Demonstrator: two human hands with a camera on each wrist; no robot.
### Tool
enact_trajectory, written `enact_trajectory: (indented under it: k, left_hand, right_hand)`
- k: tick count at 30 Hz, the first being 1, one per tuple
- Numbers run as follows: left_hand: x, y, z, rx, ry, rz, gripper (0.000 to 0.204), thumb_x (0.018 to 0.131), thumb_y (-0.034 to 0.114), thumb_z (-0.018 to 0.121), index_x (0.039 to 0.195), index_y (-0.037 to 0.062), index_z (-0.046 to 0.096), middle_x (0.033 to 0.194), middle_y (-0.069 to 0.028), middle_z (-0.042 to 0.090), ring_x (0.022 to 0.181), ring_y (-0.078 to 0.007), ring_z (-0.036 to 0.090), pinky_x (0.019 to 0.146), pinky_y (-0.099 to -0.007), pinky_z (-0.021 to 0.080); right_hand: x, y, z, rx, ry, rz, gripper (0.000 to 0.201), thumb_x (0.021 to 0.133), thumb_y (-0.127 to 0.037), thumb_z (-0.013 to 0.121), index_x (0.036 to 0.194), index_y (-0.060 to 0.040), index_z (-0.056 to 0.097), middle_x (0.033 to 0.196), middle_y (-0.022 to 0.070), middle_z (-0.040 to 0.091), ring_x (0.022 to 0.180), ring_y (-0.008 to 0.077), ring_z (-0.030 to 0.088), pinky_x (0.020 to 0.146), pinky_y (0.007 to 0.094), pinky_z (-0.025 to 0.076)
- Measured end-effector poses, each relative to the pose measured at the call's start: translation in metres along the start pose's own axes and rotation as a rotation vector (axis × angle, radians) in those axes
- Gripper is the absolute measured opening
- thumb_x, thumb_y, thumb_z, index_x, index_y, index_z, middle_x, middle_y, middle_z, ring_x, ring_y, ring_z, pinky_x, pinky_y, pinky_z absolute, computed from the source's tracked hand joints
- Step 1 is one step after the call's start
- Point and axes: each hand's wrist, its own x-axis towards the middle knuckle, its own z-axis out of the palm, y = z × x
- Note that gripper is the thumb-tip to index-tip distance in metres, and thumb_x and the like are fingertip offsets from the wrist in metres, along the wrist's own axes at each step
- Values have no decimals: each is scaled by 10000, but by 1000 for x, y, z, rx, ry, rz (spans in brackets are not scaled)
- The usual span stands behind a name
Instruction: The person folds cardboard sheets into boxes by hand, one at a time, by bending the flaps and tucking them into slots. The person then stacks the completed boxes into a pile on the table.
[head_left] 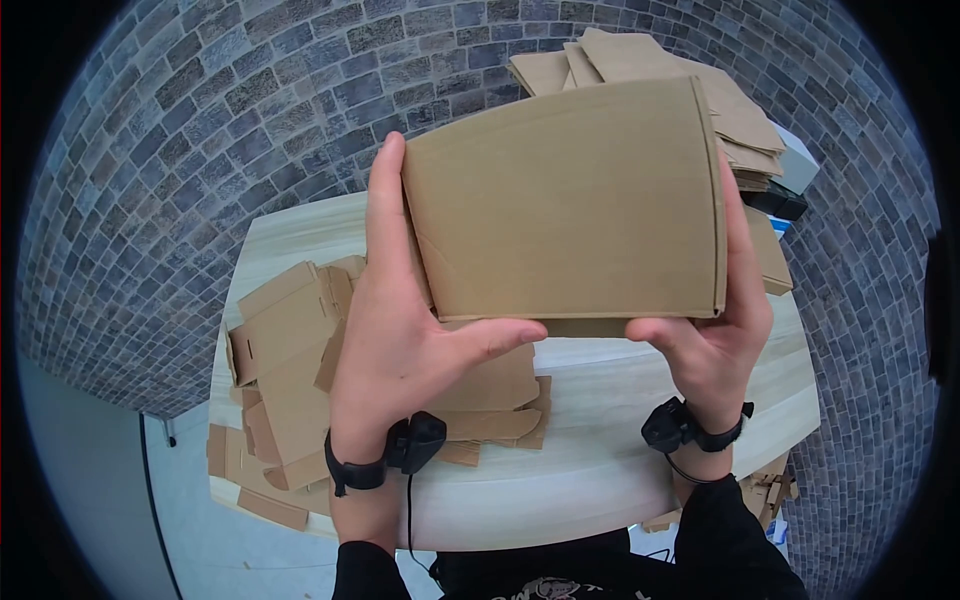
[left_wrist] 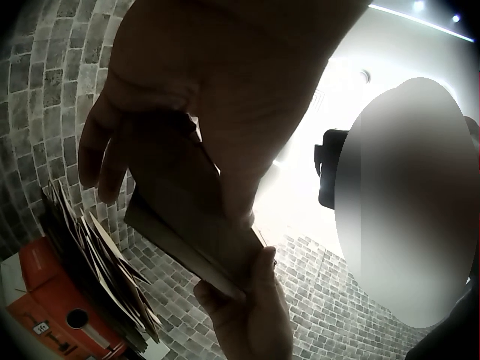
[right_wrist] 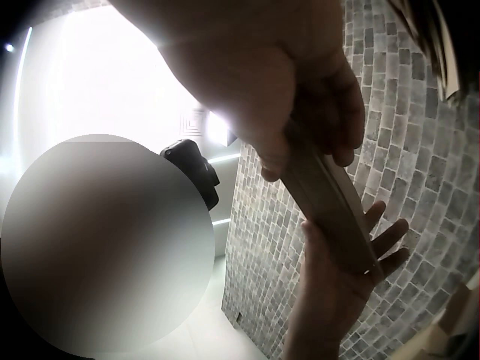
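Observation:
Both hands hold a closed brown cardboard box (head_left: 570, 200) up above the table, its broad flat face toward the head camera. My left hand (head_left: 385, 330) grips the left end, thumb along the lower edge and fingers up the side. At the other end, my right hand (head_left: 725, 335) has its thumb on the lower edge and its fingers round the right side, partly hidden behind the box. From the left wrist, the box (left_wrist: 199, 240) appears dark and edge-on between the hands. The right wrist view shows the same narrow side of the box (right_wrist: 330, 206).
Flattened cardboard blanks (head_left: 290, 370) lie spread over the left of the pale table (head_left: 600, 430). A stack of flat cardboard (head_left: 640, 55) rises at the back right, partly behind the box. An orange-red carton (left_wrist: 56, 277) shows beside that stack. A brick-patterned wall (head_left: 250, 110) stands behind.

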Motion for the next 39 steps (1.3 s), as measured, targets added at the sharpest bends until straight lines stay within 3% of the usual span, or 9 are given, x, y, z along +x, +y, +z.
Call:
enact_trajectory:
  k: [4, 11, 14, 16, 17, 19, 22, 39]
  left_hand:
    - [0, 3, -2, 51, 30, -16, 1244, 499, 67, 839, 1486, 56, 83, 1416, -149, 345, 1272, -266, 431, 1053, -374, 405]
    - [3, 1, -11, 239, -13, 157, 1150, 521, 68, 824, 1477, 54, 185, 1434, -134, 334, 1274, -258, 427, 1062, -372, 381]
    - [1, 0, -9, 154, -12, 69, 1110, 516, 105, 823, 1465, 56, 250, 1463, -155, 308, 1333, -288, 361, 1086, -400, 338]
    - [1, 5, -10, 442, 30, 159, 1093, 506, 140, 821, 1457, 59, 289, 1494, -200, 256, 1391, -329, 268, 1100, -437, 299]
    - [1, 5, -10, 442, 30, 159, 1093, 506, 140, 821, 1457, 59, 289, 1494, -200, 256, 1391, -329, 268, 1100, -437, 299]
    - [1, 5, -9, 361, 61, 148, 1073, 499, 146, 816, 1448, 64, 322, 1512, -238, 202, 1417, -357, 203, 1100, -461, 284]
    - [1, 5, -9, 384, 51, 158, 1073, 497, 140, 822, 1447, 68, 329, 1513, -249, 182, 1413, -356, 213, 1093, -458, 294]
    - [0, 7, -3, 426, 43, 171, 1000, 527, 179, 853, 1411, 83, 394, 1487, -234, 251, 1376, -365, 287, 1070, -464, 325]
  right_hand:
    - [-1, -1, -2, -36, 24, -2, 1066, 650, -487, 801, 1420, 58, 304, 1455, 214, 365, 1266, 281, 481, 1006, 389, 444]
    - [-2, -15, 5, 112, 94, 223, 1053, 671, -521, 786, 1412, 64, 320, 1429, 228, 396, 1260, 273, 488, 1016, 383, 437]
    - [-3, -15, 3, 104, 72, 196, 976, 723, -466, 776, 1411, 61, 328, 1420, 219, 411, 1257, 264, 491, 1021, 378, 433]
    - [-3, -16, 2, 97, 17, 221, 892, 746, -329, 779, 1413, 55, 329, 1425, 211, 411, 1258, 262, 491, 1024, 374, 433]
    - [-3, -16, 2, 97, 17, 221, 892, 746, -329, 779, 1413, 55, 329, 1425, 211, 411, 1258, 262, 491, 1024, 374, 433]
    - [-3, -16, 2, 107, -7, 194, 847, 726, -176, 771, 1414, 49, 331, 1428, 204, 411, 1259, 259, 491, 1026, 376, 438]
    - [-3, -14, 1, 110, -35, 131, 845, 698, -84, 758, 1416, 44, 330, 1430, 202, 410, 1261, 258, 490, 1032, 378, 437]
    - [-1, -12, 1, 129, -17, 50, 816, 715, -50, 721, 1423, 32, 321, 1441, 201, 394, 1270, 257, 479, 1048, 379, 416]
